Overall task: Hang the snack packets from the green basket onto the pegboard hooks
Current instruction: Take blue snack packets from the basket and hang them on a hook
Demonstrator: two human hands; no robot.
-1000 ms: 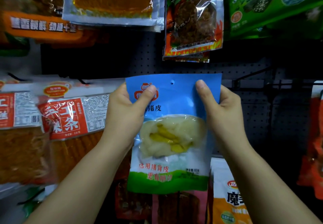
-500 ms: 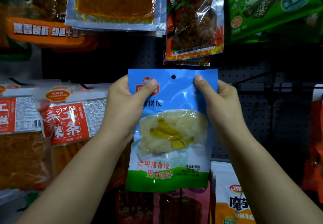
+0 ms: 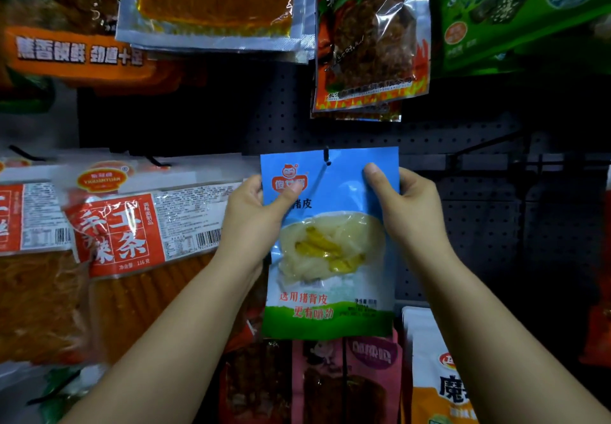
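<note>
Both bare forearms reach up and forward. The left hand (image 3: 254,222) and right hand (image 3: 408,212) each pinch something, thumbs in front, fingers curled behind.

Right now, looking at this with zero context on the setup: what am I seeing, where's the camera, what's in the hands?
There is no machine here: a person works with two bare hands, and the single wide-angle camera sits on their head, looking forward and down along their forearms. In front of them is a dark pegboard with wire hooks, not a table.

The left hand and right hand each pinch an upper side of a blue snack packet with pale and yellow food behind a clear window. The tip of a black hook pokes out at the hang hole near the packet's top edge, so it appears threaded on, though both hands hold it.

Other hung packets surround it: red and white ones to the left, a flame-printed one above, a green one at upper right, a pink one below.
</note>
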